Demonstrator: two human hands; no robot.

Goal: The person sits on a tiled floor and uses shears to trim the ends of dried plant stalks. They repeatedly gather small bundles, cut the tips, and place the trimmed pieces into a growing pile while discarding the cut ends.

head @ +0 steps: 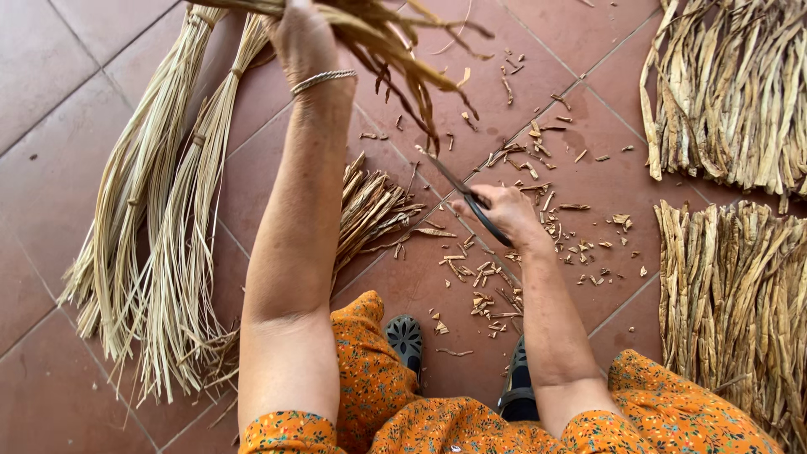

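While the left hand point(301, 38) is raised toward the top of the head view, its fingers are clenched around a bundle of dried brown leaf strips point(395, 50), whose loose ends hang down and to the right above the red tiled floor point(50, 92). A thin metal bracelet point(324, 81) circles that wrist. Lower and to the right, the right hand point(500, 214) grips dark-handled scissors point(466, 197), fingers closed through the handles, blades pointing up-left just below the hanging strip ends. Cut scraps point(496, 277) litter the tiles around and below this hand. Long pale reed bundles point(160, 227) lie at left, and a short cut bundle point(374, 206) rests beside the left forearm. Two heaps of dried strips point(731, 92) lie at right.
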